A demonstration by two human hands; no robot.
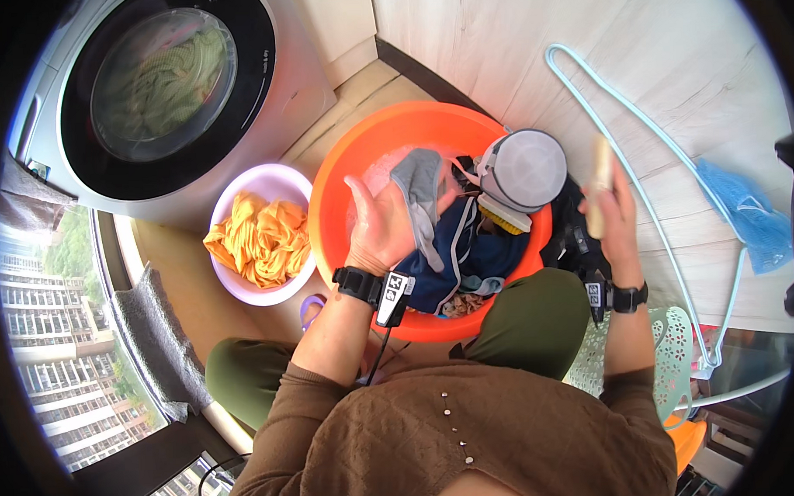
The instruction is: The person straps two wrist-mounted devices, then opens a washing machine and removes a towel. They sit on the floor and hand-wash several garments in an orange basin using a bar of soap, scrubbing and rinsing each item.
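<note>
My left hand (384,225) is palm up over an orange plastic basin (329,191), thumb spread. A small grey cloth item (418,175), possibly a sock, is draped over its fingers and hides most of them. To the right of the basin, my right hand (618,220) is raised and grips a pale yellow bar (600,182), blurred, which looks like laundry soap. Inside the basin lie a navy garment with white piping (449,253), other cloths and sudsy water (384,166). At the basin's right side are a round grey-white container (528,168) and a scrub brush with yellow bristles (504,217).
Left of the basin stands a lilac tub (231,286) with an orange cloth (262,236). A front-loading washing machine (292,74) is behind it. A light blue tubular frame (629,148) with a blue mesh (750,216) leans on the right wall. A pale green perforated plastic piece (669,343) sits below.
</note>
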